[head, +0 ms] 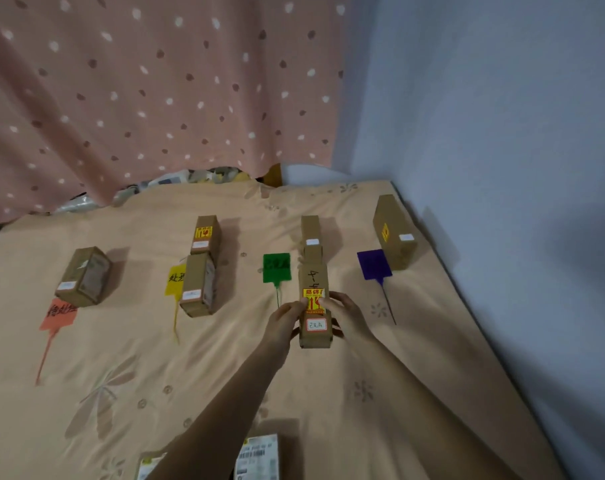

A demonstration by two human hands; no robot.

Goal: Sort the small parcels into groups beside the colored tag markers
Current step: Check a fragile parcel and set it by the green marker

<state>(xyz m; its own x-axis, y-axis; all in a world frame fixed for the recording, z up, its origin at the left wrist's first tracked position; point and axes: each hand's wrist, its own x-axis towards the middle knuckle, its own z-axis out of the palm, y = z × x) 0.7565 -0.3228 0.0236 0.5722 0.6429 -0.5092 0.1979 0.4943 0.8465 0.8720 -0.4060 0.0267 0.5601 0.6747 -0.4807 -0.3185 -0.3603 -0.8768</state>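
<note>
both hands (283, 323) grip parcel (314, 299) beside green tag (276, 267).

place: home bedroom | I'm working on a bed (225, 375) with a floral peach sheet | pink dotted curtain (155, 91) behind | plain wall (502, 133) on my right

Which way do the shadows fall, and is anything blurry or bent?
Head view: box shadows fall right, like the left box; the wall edge bows from the wide lens; green tag writing is too soft to read; both hands' box is sharper.
</note>
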